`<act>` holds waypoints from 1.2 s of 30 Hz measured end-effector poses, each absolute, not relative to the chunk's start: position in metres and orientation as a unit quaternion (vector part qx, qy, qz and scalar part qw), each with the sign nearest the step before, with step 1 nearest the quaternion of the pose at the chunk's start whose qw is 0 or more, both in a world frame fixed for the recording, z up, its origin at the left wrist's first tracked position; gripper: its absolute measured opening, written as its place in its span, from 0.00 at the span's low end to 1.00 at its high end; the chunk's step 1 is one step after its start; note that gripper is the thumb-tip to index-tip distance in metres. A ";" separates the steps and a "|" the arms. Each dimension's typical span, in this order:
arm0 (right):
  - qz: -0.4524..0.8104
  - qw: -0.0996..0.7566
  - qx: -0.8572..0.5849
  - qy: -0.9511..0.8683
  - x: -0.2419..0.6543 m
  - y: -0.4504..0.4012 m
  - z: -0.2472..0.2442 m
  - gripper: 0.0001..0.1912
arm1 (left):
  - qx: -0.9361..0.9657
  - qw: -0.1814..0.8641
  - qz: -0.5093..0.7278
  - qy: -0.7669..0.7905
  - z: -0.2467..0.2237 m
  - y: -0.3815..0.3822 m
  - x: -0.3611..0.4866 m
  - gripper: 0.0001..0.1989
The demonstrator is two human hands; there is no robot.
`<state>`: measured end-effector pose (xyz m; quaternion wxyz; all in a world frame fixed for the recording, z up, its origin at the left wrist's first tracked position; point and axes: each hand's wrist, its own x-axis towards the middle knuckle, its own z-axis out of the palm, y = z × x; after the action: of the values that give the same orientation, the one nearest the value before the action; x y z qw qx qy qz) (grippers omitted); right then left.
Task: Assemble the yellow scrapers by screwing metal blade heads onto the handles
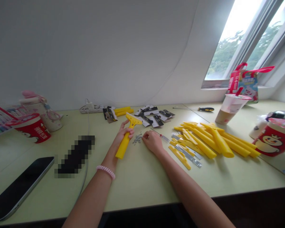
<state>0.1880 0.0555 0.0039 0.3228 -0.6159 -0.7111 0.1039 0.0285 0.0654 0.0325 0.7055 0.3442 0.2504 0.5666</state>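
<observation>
A yellow plastic scraper (123, 147) is in my left hand (122, 132), its wide head up and its round handle slanting down toward me. The fingers wrap around it just under the head. Beside it on the table lies a small pile of silvery screws (137, 138). At the right edge of this pile, my right hand (153, 141) rests low with thumb and fingertips pinched together. Whatever is between those fingertips is too small to make out. Just beyond that hand lies a small tool with a clear handle and a red collar (165, 138), partly hidden.
Right: yellow scraper handles (205, 142), flat yellow pieces (180, 157), metal strips (188, 155). Behind: black-and-white cards (154, 115), a screwdriver (206, 109). Drink cups (232, 109) and a red tub (275, 137) stand farther right. Left: a phone (21, 186), a red cup (35, 128), a cable (85, 177).
</observation>
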 end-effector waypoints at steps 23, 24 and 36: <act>0.356 0.514 -0.522 -0.580 0.214 0.060 0.020 0.12 | 0.467 0.733 0.408 0.278 0.030 0.049 0.038 0.29; 0.347 0.508 -0.526 -0.587 0.214 0.060 0.020 0.11 | 0.472 0.731 0.404 0.282 0.030 0.049 0.038 0.29; 0.358 0.497 -0.510 -0.604 0.218 0.063 0.017 0.14 | 0.464 0.739 0.399 0.281 0.030 0.048 0.037 0.28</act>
<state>0.2176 0.0630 0.0169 0.4967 -0.5099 -0.6042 0.3582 0.0373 0.0477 0.0299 0.7391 0.4645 0.2808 0.3990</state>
